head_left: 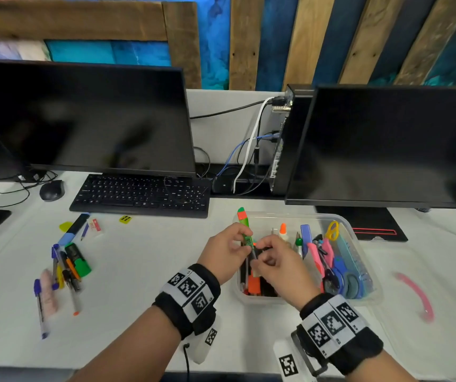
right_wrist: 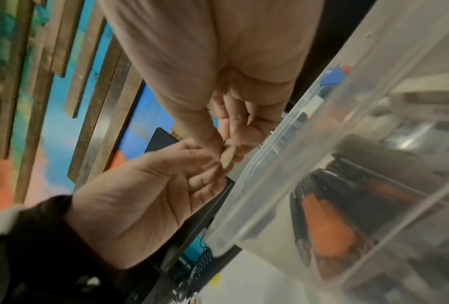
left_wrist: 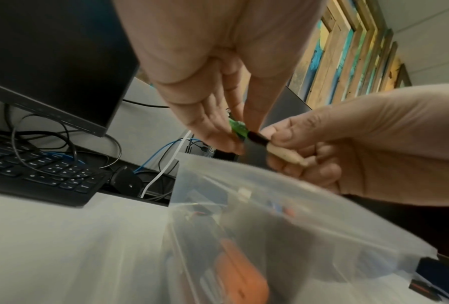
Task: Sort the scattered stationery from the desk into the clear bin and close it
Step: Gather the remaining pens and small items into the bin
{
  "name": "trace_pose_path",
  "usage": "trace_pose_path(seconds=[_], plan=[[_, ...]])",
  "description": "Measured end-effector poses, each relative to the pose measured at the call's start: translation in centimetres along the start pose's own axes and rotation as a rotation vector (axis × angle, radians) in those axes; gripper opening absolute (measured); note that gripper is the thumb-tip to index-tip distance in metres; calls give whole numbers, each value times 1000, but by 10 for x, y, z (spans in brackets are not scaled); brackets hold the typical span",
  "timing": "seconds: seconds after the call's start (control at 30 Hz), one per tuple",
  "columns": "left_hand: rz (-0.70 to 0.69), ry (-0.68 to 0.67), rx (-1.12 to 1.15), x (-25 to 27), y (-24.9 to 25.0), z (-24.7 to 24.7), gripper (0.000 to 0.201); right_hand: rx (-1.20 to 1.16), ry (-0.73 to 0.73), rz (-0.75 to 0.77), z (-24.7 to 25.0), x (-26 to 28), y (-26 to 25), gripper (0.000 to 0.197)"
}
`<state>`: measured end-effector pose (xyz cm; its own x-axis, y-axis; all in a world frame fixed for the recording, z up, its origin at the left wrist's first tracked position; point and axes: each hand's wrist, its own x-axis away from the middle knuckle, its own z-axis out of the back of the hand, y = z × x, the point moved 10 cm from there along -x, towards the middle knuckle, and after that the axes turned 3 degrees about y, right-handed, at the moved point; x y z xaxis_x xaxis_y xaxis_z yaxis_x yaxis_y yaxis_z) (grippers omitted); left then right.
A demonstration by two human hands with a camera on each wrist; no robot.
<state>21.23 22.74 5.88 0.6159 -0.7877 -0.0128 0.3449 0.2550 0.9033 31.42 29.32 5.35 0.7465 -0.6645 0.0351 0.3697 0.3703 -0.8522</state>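
Both hands hover over the left end of the clear bin (head_left: 359, 230). Between them is a green pencil (head_left: 244, 224) with an orange top, tilted nearly upright. My left hand (head_left: 242, 239) pinches its green barrel (left_wrist: 237, 127) between thumb and fingers. My right hand (head_left: 260, 256) pinches the lower end, where a black section and a pale wooden tip (left_wrist: 285, 153) show. The wrist views show the same two pinches: the left hand (left_wrist: 240, 134) and the right hand (right_wrist: 226, 150). The bin holds scissors, a glue bottle, markers and tape.
Pens and markers (head_left: 67, 268) lie scattered at the left of the white desk, with a blue highlighter (head_left: 74, 228), an eraser (head_left: 94, 226) and a yellow piece (head_left: 125, 219). A keyboard (head_left: 141, 195) and two dark monitors stand behind. A blurred pink curved strip (head_left: 417, 296) lies right of the bin.
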Motion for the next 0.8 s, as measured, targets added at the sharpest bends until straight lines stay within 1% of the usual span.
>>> trace_pose_path(seconds=[0.07,0.13,0.2,0.33,0.43,0.53,0.6,0.7,0.8], plan=[[-46,4,-79,-1,1,-5,26,-15,45,-11,13,1,6,22],[-111,16,-219,-3,2,-8,32,-4,95,-23,28,1,13,21],[-144,-9,-373,-5,-1,-15,37,36,147,-48,47,1,22,21],[-25,-205,-607,-2,-27,-38,49,165,285,-97,90,4,34,16],[1,-248,-652,0,-37,-44,53,357,341,-186,116,10,51,15],[-1,-241,-649,-1,-39,-44,53,526,287,-342,127,16,77,22],[-6,-238,-634,0,-38,-44,53,594,219,-399,123,20,86,27],[-11,-226,-618,0,-37,-43,53,631,154,-416,116,24,89,33],[-20,-209,-591,0,-35,-42,53,647,135,-431,116,24,86,30]])
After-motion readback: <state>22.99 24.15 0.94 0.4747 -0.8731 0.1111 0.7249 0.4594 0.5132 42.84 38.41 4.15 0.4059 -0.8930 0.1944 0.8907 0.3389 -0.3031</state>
